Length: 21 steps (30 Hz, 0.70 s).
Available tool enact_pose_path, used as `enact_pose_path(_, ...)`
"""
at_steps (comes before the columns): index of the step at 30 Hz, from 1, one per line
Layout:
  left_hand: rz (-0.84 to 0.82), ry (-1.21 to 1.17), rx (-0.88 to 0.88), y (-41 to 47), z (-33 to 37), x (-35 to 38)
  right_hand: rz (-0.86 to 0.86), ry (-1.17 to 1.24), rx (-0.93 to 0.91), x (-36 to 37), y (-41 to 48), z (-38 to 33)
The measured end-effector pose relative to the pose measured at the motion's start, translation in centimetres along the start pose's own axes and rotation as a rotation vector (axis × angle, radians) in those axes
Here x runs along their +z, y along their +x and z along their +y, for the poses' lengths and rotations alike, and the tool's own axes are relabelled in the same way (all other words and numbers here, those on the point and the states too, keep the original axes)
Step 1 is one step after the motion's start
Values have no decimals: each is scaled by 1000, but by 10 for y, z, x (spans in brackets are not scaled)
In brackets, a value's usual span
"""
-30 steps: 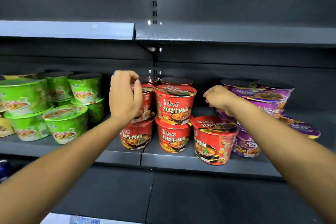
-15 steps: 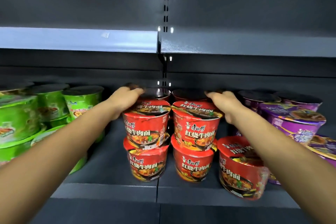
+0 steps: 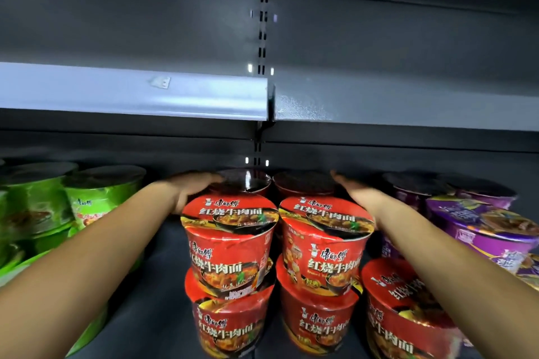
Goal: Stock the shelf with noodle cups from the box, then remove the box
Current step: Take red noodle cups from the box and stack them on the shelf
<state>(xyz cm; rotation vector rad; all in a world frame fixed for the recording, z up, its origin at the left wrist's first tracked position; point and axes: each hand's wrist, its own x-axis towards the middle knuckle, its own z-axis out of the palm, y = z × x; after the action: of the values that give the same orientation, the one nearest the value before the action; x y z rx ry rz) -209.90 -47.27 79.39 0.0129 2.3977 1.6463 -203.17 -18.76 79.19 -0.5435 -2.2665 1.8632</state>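
Observation:
Red noodle cups stand on the dark shelf (image 3: 166,245) in two-high stacks: a front left stack (image 3: 230,245), a front right stack (image 3: 323,251), and a single red cup (image 3: 405,312) at the lower right. Behind them are two rear red cups (image 3: 248,183) with dark lids. My left hand (image 3: 189,191) lies against the outer left side of the rear left cup, fingers reaching over its rim. My right hand (image 3: 357,197) rests flat against the outer right side of the rear right cup (image 3: 303,183). The box is out of view.
Green noodle cups (image 3: 99,201) are stacked to the left and purple ones (image 3: 478,230) to the right. A bare strip of shelf separates the green cups from the red stacks. The upper shelf's grey front edge (image 3: 131,90) hangs close above the cup tops.
Both hands have left the front top cups and reached further back, to the outer sides of the rear red cups. The camera has moved closer and lower.

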Motion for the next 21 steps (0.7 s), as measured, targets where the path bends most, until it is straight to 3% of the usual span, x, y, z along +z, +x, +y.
enact_pose_path(2, 56, 194, 148, 3, 1, 1, 159, -121, -101, 3, 12, 0)
enact_pose_path(5, 159, 691, 463, -4, 12, -3, 209, -75, -55, 7, 23, 3)
enact_pose_path(7, 73, 751, 593, -15, 27, 2, 232, 61, -38, 4, 27, 5)
enact_pose_path(10, -68, 886, 691, -31, 54, 27, 239, -25, -15, -1, 24, 11)
enact_pose_path(13, -256, 1007, 681, -44, 75, 70, 135, -61, 113, 1, 19, 14)
enact_pose_path(16, -377, 1088, 607, -48, 86, 110, 28, -111, 105, -4, 1, 20)
enact_pose_path(21, -301, 1184, 523, -45, 97, 156, -153, -115, 173, -8, 9, 34)
